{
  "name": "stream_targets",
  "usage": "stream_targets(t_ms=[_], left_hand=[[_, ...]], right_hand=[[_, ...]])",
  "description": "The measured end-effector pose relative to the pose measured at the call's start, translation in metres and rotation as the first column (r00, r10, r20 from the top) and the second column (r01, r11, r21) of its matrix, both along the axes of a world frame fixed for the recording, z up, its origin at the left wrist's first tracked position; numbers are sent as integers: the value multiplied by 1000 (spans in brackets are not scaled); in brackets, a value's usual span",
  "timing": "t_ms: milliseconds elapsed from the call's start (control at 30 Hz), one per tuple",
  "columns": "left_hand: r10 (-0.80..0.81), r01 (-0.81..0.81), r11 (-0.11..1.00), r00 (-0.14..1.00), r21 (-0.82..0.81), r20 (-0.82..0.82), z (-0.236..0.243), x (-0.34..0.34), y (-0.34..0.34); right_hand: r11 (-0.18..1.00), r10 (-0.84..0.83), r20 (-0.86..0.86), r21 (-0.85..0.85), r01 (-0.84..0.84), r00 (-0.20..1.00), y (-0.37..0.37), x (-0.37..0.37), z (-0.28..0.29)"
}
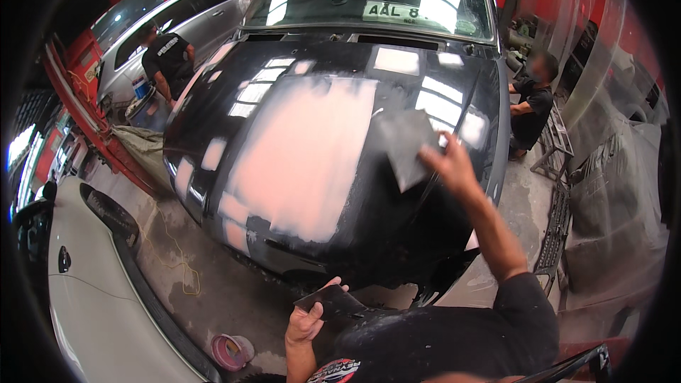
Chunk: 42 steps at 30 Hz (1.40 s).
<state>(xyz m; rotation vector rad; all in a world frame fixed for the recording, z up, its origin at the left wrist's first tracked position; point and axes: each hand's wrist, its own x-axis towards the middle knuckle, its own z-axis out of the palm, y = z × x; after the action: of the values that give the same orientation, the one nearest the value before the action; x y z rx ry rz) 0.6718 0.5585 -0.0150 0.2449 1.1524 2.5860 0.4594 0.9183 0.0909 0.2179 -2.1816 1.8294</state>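
Observation:
A black car hood (397,241) with a large pale pink filler patch (305,149) spreads out in front of me. My right hand (450,167) reaches over the hood's right side, its fingers closed on the edge of a grey sheet of sandpaper (408,145), slightly blurred. That sheet is right of the patch; whether it touches the paint I cannot tell. Low in front of my body, my left hand (305,323) grips a dark flat piece (330,301), with the thumb on top. Its outline partly merges with my black shirt.
One person (167,60) is beyond the hood's left side, another (535,103) at its right. A pale car (92,298) stands close on the left, with a pink bucket (232,352) on the floor beside it. A red post (99,142) rises at left; plastic sheeting (610,198) hangs right.

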Motion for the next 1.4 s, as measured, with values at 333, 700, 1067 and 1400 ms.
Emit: stream_targets(t_ms=[333, 700, 1067, 1400], left_hand=[[29, -29, 1000, 998, -3, 53, -3, 9, 1], [-33, 37, 996, 998, -83, 48, -5, -6, 10], [-23, 32, 994, 996, -103, 86, -3, -4, 14], [81, -85, 996, 991, 33, 110, -19, 11, -1]], right_hand=[[982, -153, 96, 122, 141, 984, 43, -133, -8], [972, -64, 21, 228, 58, 998, 48, -152, -18], [929, 40, 136, 361, -87, 990, 50, -130, 4], [727, 667, 416, -183, -662, 618, 69, -87, 23]])
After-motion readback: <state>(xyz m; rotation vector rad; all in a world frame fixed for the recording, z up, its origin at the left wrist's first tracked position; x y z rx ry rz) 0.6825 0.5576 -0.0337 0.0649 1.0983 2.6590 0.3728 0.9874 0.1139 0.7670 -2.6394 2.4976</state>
